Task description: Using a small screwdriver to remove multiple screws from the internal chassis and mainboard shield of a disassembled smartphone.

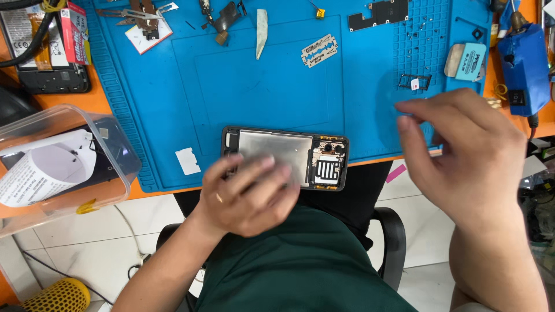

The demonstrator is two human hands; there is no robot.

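A: Well, low in the middle of the frame lies an opened phone with its back cover off, at the near edge of the blue work mat. A silver shield plate covers most of it, and the camera lenses show at its right end.

B: Which hand is on it?

A: The left hand. It rests over the phone's lower left part, fingers curved and close together on the plate. It is blurred, so I cannot tell whether it pinches anything.

B: And the other one?

A: The right hand hangs at the right of the frame, apart from the phone, above the mat's right edge. Its thumb and fingers are drawn toward each other, loosely curled. Whether something tiny sits between them I cannot tell.

B: What lies around?

A: A razor blade at upper centre of the mat, a pale prying pick left of it, and a small black tray frame just above the right hand. A white scrap lies left of the phone. At the left edge of the frame a clear plastic box holds a paper roll.
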